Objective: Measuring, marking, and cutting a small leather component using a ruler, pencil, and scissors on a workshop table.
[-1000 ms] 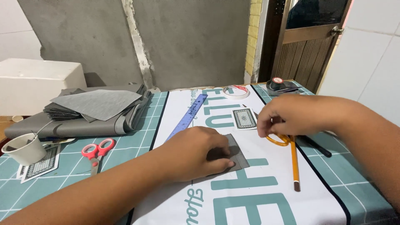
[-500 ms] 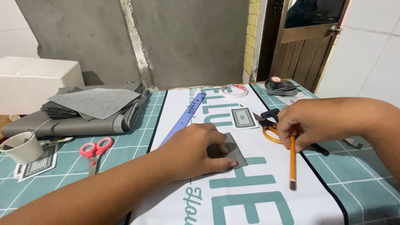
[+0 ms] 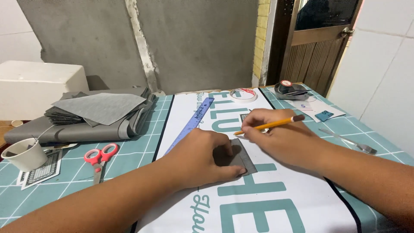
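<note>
- While the left hand (image 3: pixel 200 157) presses flat, fingers together, on the small grey fabric piece (image 3: pixel 241 157), it should hold firm.
- Right hand (image 3: pixel 276 136), clamped on the yellow wooden pencil (image 3: pixel 269 125): a light, steady line would serve best.

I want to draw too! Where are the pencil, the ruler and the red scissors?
pencil (image 3: pixel 269 125), head view, on its yellow shaft, held in the right hand.
ruler (image 3: pixel 192 121), head view, middle of the blue strip.
red scissors (image 3: pixel 100 155), head view, on the handles.
</note>
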